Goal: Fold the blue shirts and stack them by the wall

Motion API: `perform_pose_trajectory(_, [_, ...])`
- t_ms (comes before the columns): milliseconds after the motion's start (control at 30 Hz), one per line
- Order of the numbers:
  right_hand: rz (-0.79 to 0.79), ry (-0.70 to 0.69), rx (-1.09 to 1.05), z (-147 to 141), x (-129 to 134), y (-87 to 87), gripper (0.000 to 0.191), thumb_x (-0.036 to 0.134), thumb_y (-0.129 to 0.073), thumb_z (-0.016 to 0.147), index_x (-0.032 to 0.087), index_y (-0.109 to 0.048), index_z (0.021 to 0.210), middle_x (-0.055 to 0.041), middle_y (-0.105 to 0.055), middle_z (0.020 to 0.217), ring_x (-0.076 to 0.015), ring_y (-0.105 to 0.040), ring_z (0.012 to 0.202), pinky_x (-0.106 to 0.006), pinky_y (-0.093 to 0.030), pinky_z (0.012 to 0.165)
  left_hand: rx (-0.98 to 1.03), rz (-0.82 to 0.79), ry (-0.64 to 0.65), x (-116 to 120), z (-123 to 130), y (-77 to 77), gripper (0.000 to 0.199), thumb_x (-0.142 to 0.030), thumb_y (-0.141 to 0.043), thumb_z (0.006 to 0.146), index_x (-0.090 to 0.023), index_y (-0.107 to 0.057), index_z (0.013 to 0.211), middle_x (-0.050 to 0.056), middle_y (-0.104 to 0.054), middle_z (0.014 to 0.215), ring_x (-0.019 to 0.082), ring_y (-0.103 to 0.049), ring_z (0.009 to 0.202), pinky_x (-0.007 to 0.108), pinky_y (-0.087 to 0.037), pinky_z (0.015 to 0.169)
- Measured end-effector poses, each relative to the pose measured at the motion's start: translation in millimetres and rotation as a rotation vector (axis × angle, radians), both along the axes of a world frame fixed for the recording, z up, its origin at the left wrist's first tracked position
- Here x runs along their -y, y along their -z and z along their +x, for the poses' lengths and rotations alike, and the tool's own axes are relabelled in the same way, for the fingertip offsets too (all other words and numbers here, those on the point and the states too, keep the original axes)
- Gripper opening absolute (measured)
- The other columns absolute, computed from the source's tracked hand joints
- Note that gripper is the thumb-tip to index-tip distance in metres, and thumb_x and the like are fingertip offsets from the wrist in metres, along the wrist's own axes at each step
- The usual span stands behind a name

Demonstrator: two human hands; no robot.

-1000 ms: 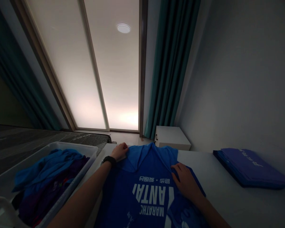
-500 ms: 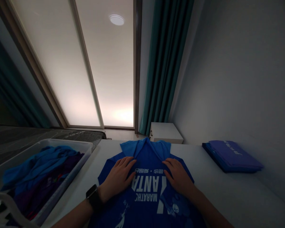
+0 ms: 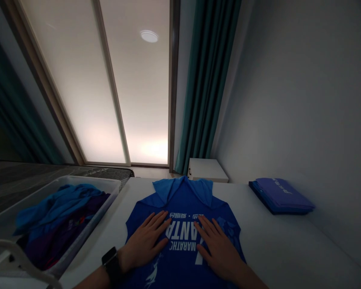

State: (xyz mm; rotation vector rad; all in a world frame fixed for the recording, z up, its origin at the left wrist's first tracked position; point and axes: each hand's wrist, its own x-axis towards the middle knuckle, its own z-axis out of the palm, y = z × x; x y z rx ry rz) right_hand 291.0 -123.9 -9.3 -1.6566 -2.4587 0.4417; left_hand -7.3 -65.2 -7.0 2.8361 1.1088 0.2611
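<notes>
A blue T-shirt [image 3: 183, 268] with white lettering lies on the white table, its collar end away from me and its lighter blue sleeves folded in at the far edge. Flat on its left half rests my left hand [image 3: 149, 237], fingers stretched out; a black watch [image 3: 111, 263] is on that wrist. My right hand [image 3: 215, 245] lies on the right half with fingers spread, covering part of the print. Neither hand grips the cloth. The shirt's lower end runs out of view.
At the left stands a clear plastic bin [image 3: 108, 184] with crumpled blue and purple clothes [image 3: 60, 216]. A stack of folded shirts [image 3: 282, 194], purple on top, sits on the right of the table [image 3: 273, 245]. Beyond the far edge is a white cabinet [image 3: 209, 168].
Both hands have slid toward me over the shirt, the right one also inward to the left. The shirt's right side lies a little further in. The view has shifted slightly.
</notes>
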Motion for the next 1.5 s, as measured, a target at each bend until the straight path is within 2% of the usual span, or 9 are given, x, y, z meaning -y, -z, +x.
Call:
perform_pose_trajectory(233, [-0.023, 0.009, -0.038, -3.6, 19.0, -4.0, 0.058, 0.051, -0.032, 0.098, 0.034, -0.017, 0.152, 0.0020, -0.014, 0.160, -0.0233, -0.011, 0.147, -0.049, -0.005, 0.120, 0.044, 0.020, 0.024, 16.1, -4.4, 0.6, 0.059, -0.044, -0.041, 0.099, -0.036, -0.017, 0.152, 0.000, -0.029, 0.156, 0.025, -0.034, 0.140, 0.044, -0.030, 0.115])
perform_pose_trajectory(467, [0.032, 0.032, -0.096, -3.4, 11.3, -9.3, 0.054, 0.051, -0.035, 0.098, 0.032, -0.033, 0.148, -0.0035, -0.030, 0.155, -0.0256, -0.024, 0.143, -0.054, -0.016, 0.117, 0.099, -0.071, -0.040, 8.4, -3.0, -7.9, 0.052, -0.045, -0.041, 0.097, -0.034, -0.034, 0.148, 0.003, -0.038, 0.152, 0.027, -0.037, 0.138, 0.049, -0.032, 0.113])
perform_pose_trajectory(600, [0.096, 0.025, -0.093, -6.8, -12.6, -12.0, 0.050, 0.047, -0.036, 0.098, 0.028, -0.040, 0.145, -0.0068, -0.038, 0.152, -0.0257, -0.030, 0.141, -0.053, -0.020, 0.117, 0.174, -0.057, -0.160, -19.6, 1.8, -19.3, 0.046, -0.040, -0.040, 0.098, -0.028, -0.045, 0.141, 0.005, -0.048, 0.144, 0.026, -0.042, 0.132, 0.046, -0.035, 0.110])
perform_pose_trajectory(733, [0.099, 0.011, -0.077, -13.9, -40.3, -15.7, 0.049, 0.042, -0.039, 0.098, 0.023, -0.046, 0.142, -0.0108, -0.043, 0.147, -0.0274, -0.036, 0.138, -0.052, -0.028, 0.114, 0.229, 0.009, -0.323, -65.0, 5.7, -26.8, 0.039, -0.037, -0.041, 0.096, -0.023, -0.055, 0.129, 0.009, -0.060, 0.125, 0.025, -0.053, 0.116, 0.043, -0.041, 0.101])
perform_pose_trajectory(867, [0.173, -0.005, -0.112, -21.6, -56.7, -9.3, 0.040, 0.031, -0.043, 0.095, 0.020, -0.057, 0.131, -0.0116, -0.056, 0.132, -0.0264, -0.048, 0.126, -0.047, -0.039, 0.106, 0.224, 0.006, -0.611, -116.7, 2.0, -24.8, 0.030, -0.032, -0.041, 0.094, -0.021, -0.062, 0.113, 0.007, -0.068, 0.107, 0.025, -0.056, 0.111, 0.040, -0.038, 0.099])
perform_pose_trajectory(967, [0.252, 0.001, -0.150, -25.2, -59.8, 0.8, 0.034, 0.024, -0.042, 0.094, 0.021, -0.061, 0.122, -0.0103, -0.060, 0.123, -0.0252, -0.053, 0.117, -0.045, -0.044, 0.101, 0.214, -0.060, -0.724, -151.9, -4.4, -19.5, 0.029, -0.032, -0.044, 0.092, -0.018, -0.062, 0.110, 0.008, -0.071, 0.093, 0.027, -0.061, 0.104, 0.038, -0.042, 0.090])
perform_pose_trajectory(1067, [0.288, 0.009, -0.167, -25.7, -59.4, 8.3, 0.032, 0.024, -0.043, 0.093, 0.023, -0.061, 0.120, -0.0099, -0.059, 0.122, -0.0259, -0.053, 0.115, -0.046, -0.045, 0.098, 0.218, -0.136, -0.810, -178.4, -9.1, -13.8, 0.034, -0.039, -0.044, 0.091, -0.016, -0.062, 0.108, 0.012, -0.072, 0.095, 0.029, -0.064, 0.098, 0.038, -0.045, 0.082])
perform_pose_trajectory(1267, [0.254, 0.014, -0.176, -22.9, -59.8, 10.5, 0.033, 0.025, -0.043, 0.094, 0.024, -0.060, 0.122, -0.0092, -0.058, 0.123, -0.0265, -0.052, 0.117, -0.047, -0.045, 0.099, 0.251, -0.199, -0.788, -199.1, -8.5, -5.4, 0.026, -0.037, -0.053, 0.084, -0.018, -0.066, 0.095, 0.012, -0.072, 0.096, 0.028, -0.066, 0.095, 0.035, -0.046, 0.080])
perform_pose_trajectory(1500, [0.222, 0.013, -0.186, -22.0, -59.6, 8.8, 0.033, 0.024, -0.043, 0.093, 0.025, -0.059, 0.123, -0.0088, -0.056, 0.125, -0.0262, -0.050, 0.118, -0.046, -0.044, 0.100, 0.393, -0.166, -0.651, -190.2, -13.7, 5.2, 0.022, -0.028, -0.053, 0.082, -0.019, -0.064, 0.098, 0.005, -0.069, 0.086, 0.020, -0.064, 0.083, 0.029, -0.046, 0.074])
